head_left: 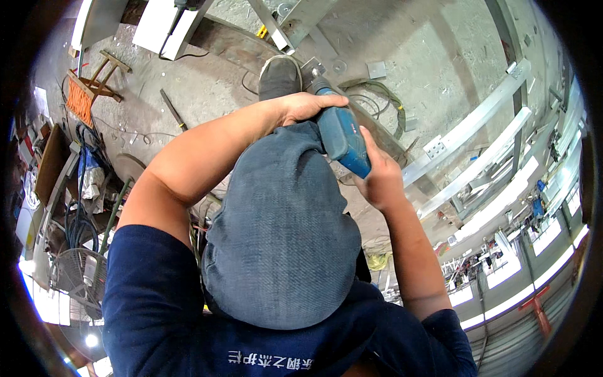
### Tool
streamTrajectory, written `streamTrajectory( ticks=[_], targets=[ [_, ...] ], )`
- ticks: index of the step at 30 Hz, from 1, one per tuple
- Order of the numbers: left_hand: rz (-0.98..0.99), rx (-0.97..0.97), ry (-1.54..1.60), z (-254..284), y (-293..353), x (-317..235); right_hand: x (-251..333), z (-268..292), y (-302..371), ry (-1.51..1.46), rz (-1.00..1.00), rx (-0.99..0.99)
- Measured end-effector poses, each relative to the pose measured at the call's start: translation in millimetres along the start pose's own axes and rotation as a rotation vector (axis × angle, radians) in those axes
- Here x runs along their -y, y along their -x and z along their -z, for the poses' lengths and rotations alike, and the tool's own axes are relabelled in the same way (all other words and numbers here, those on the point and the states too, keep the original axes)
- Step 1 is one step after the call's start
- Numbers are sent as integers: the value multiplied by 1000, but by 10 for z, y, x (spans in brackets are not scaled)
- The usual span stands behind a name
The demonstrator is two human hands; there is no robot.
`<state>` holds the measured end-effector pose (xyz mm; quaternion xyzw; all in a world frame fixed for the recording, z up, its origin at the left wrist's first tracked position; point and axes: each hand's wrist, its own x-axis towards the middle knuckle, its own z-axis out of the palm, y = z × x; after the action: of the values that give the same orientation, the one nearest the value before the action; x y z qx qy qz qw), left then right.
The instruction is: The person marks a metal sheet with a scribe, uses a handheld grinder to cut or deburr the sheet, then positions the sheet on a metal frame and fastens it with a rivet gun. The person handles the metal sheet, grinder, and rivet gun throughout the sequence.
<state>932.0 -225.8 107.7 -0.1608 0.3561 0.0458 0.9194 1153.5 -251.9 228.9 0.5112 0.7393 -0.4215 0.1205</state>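
A blue power drill [342, 137] lies between my two hands, its nose pointing away from me and down. My left hand [296, 108] wraps the front part of its body, with the thumb laid across the top; the other fingers are mostly hidden. At the rear end, my right hand [382, 173] grips the handle. The drill's tip meets a small metal plate [312, 67] with holes, on a long dark steel beam [232, 45]; whether it bites in cannot be seen. My dark shoe [281, 72] rests right beside that plate, and my bent denim knee [282, 232] rises below the drill.
A folding stool with an orange seat [80, 103] stands at the left, above cables and a wire-cage fan [78, 273]. Pale metal beams [468, 138] run along the right. A coiled hose [396, 103] lies beyond the drill. Another power tool [185, 5] sits at the top.
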Motion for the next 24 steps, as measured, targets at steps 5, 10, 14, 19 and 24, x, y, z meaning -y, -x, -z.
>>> streamTrajectory(
  ticks=[5,10,14,19,24],
  targets=[
    [-58,-13,8,-126,25,-43,-24,201,-165,-26,54,-4],
    [-89,-75,47,-115,-22,-104,46,392,-335,44,34,28],
    [-112,-133,55,-194,60,-175,136,531,-440,114,-31,94],
    [-104,-115,96,-131,52,-172,337,595,-506,174,-137,169],
    [-106,-154,130,-207,202,-187,470,634,-561,223,-171,211]
  ],
)
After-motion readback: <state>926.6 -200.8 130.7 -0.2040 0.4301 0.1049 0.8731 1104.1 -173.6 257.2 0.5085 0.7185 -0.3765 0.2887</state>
